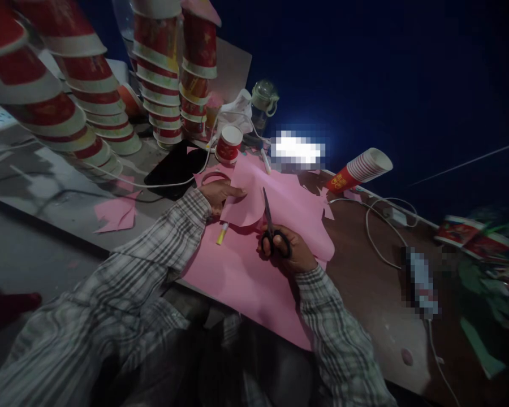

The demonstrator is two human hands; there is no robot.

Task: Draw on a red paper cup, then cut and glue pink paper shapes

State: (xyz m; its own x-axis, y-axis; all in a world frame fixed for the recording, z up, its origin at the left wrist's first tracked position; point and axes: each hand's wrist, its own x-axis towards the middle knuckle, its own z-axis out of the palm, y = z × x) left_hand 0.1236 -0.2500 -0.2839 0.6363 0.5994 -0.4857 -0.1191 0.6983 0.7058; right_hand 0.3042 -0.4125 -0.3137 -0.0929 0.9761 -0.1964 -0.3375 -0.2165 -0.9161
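Observation:
My left hand (219, 195) grips the left edge of a pink paper sheet (288, 203), thumb on top. In my right hand (294, 249) is a pair of scissors (268, 212) with black handles, fingers through the loops. Its blades point away from me and lie at a curved cut edge in the sheet. Below it another pink sheet (246, 282) spreads to the table's front edge. A yellow-and-white glue stick or marker (222, 233) lies on it, close under my left hand. Beside that hand a roll of tape (214, 178) partly shows.
Tall stacks of red-and-white paper cups (156, 85) stand at the back left, near a black tablet (176, 167). A single paper cup (229, 144), a lidded bottle (264, 102) and a tilted cup stack (360, 169) are behind the paper. Pink scraps (116, 212) lie left; a white cable (371, 226) loops right.

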